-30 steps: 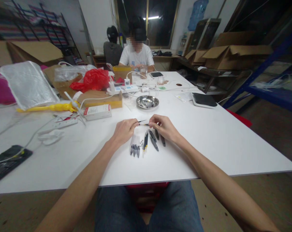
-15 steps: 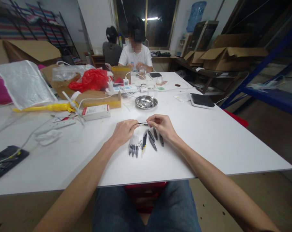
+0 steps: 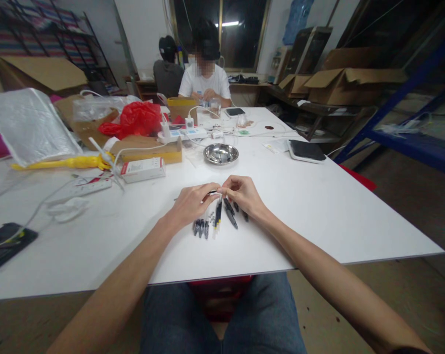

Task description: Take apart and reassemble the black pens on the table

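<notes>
My left hand [image 3: 187, 202] is closed on a thin pen refill [image 3: 212, 191]; its dark end shows between the fingers, and a thin end pokes out on the hand's left side. The thumb and forefinger of my right hand [image 3: 242, 194] pinch at the refill's right end, fingertips meeting those of my left hand. Any small part in that pinch is hidden. Below the hands lie clear pen barrels with black grips [image 3: 201, 228], partly covered by my left hand, tiny springs [image 3: 211, 216], several dark refills with yellow bands [image 3: 218, 214] and black pen parts [image 3: 230, 217].
A shiny steel dish [image 3: 221, 160] with small dark pieces stands beyond my hands. Left of it are a white-and-red box [image 3: 143, 170], a power strip [image 3: 185, 133], cables and a red plastic bag [image 3: 139, 120]. A black-topped device [image 3: 306, 150] lies right. Another person [image 3: 204, 83] sits across the table [image 3: 303, 211].
My hands have come together, and the refill has slid left through my left hand, so less of it shows between them. My left hand now covers the upper clear barrels. The view has shifted slightly.
</notes>
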The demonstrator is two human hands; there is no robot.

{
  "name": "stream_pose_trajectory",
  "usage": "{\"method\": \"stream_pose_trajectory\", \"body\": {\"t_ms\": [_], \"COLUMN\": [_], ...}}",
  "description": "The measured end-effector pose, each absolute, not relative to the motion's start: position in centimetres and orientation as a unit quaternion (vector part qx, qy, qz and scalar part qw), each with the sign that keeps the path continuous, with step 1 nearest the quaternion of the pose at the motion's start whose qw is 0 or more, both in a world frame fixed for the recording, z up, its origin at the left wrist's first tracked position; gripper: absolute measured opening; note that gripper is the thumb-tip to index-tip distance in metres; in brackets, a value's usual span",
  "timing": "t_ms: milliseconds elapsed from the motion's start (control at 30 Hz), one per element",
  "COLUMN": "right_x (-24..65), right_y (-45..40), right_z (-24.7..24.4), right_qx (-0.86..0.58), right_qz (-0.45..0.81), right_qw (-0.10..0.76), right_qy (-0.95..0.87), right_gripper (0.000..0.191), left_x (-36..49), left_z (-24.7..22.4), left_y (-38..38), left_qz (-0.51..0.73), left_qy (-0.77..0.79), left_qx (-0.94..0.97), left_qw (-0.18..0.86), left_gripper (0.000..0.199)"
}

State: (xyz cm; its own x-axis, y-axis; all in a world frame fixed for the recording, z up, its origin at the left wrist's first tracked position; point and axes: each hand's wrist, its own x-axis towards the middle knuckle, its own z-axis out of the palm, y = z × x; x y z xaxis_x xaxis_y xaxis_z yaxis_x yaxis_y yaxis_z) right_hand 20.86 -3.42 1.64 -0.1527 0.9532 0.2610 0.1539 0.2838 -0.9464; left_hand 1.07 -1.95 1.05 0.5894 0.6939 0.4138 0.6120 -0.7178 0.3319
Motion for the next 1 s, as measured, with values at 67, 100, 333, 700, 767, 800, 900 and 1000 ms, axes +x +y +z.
{"method": "stream_pose_trajectory", "body": {"t_ms": [67,100,333,700,767,800,900,1000], "right_x": [20.8,20.8,20.9,24.8,26.0,26.6,28.1,28.6], "right_y": [-3.6,-3.7,-3.9,-1.8,-1.5,-1.5,-1.7,-2.1], "right_z": [1.8,1.9,2.3,2.1,2.3,2.4,2.8,3.2], "right_qx": [-0.438,-0.435,-0.408,-0.514,-0.516,-0.520,-0.534,-0.535], "right_qz": [0.403,0.402,0.408,0.212,0.239,0.261,0.327,0.354], "right_qw": [0.475,0.470,0.437,0.321,0.286,0.266,0.210,0.139], "right_qy": [-0.649,-0.654,-0.690,-0.766,-0.771,-0.769,-0.751,-0.754], "right_gripper": [0.051,0.053,0.054,0.016,0.022,0.024,0.031,0.041], "left_x": [1.2,1.2,1.4,0.6,0.6,0.6,0.7,0.8], "left_z": [1.0,1.0,0.6,1.6,1.5,1.3,1.0,0.8], "left_y": [-2.1,-2.1,-1.9,-1.7,-1.7,-1.7,-1.5,-1.3], "left_qz": [0.267,0.271,0.303,0.269,0.273,0.275,0.285,0.298], "left_qy": [0.368,0.368,0.347,0.449,0.442,0.434,0.408,0.392], "left_qx": [0.889,0.888,0.886,0.850,0.852,0.854,0.859,0.859], "left_qw": [0.055,0.047,0.046,0.055,0.068,0.080,0.120,0.140], "left_gripper": [0.027,0.027,0.034,0.030,0.031,0.030,0.027,0.024]}}
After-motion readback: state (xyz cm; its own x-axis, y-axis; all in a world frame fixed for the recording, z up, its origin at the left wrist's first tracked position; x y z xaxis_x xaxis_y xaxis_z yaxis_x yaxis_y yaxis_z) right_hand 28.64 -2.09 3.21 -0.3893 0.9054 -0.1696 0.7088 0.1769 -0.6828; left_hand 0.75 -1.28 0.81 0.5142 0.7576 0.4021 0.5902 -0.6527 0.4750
